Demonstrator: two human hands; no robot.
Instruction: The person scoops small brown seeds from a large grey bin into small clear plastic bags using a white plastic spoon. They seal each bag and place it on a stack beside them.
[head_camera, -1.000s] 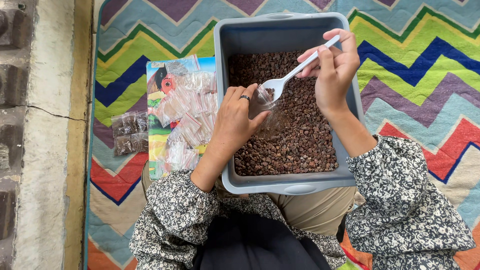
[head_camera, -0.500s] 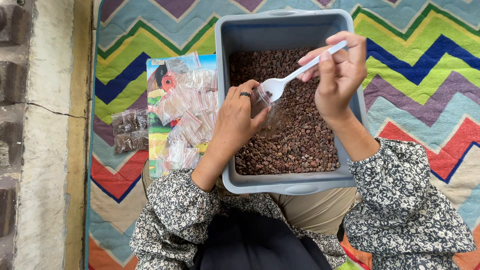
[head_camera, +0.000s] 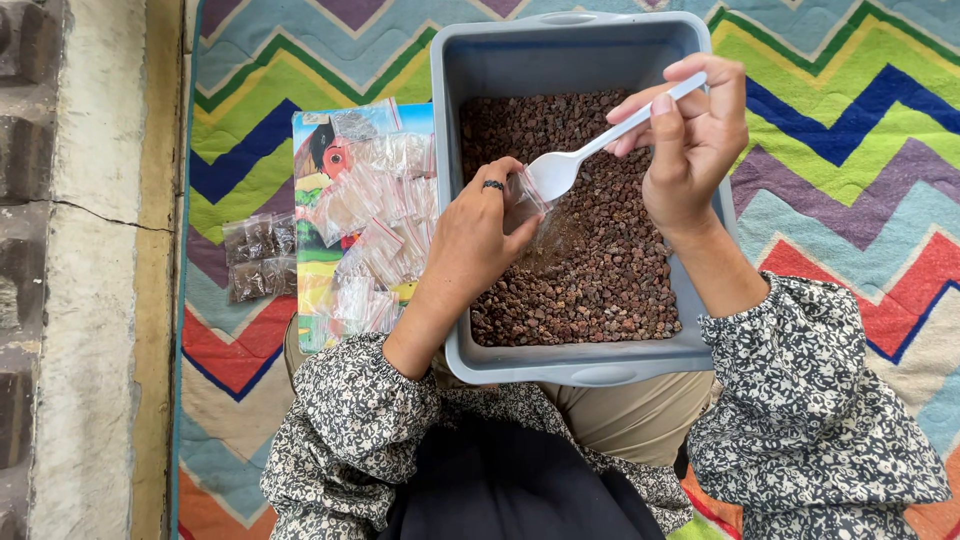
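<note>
A grey plastic tub (head_camera: 575, 372) rests on my lap, filled with small reddish-brown pebbles (head_camera: 610, 280). My left hand (head_camera: 478, 235), a ring on one finger, holds a small clear zip bag (head_camera: 535, 215) over the pebbles, mouth turned toward the spoon. My right hand (head_camera: 690, 140) grips the handle of a white plastic spoon (head_camera: 590, 155), its bowl resting at the bag's opening. Some pebbles show inside the bag's lower part.
Left of the tub lies a pile of empty clear zip bags (head_camera: 375, 210) on a colourful printed sheet (head_camera: 315, 150). Further left sit filled pebble bags (head_camera: 258, 258). A zigzag-patterned rug (head_camera: 850, 130) covers the ground; a concrete ledge (head_camera: 95, 270) runs along the left.
The spoon's bowl has stayed at the bag's mouth while both hands shifted slightly to the right over the tub. The camera view drifted a little.
</note>
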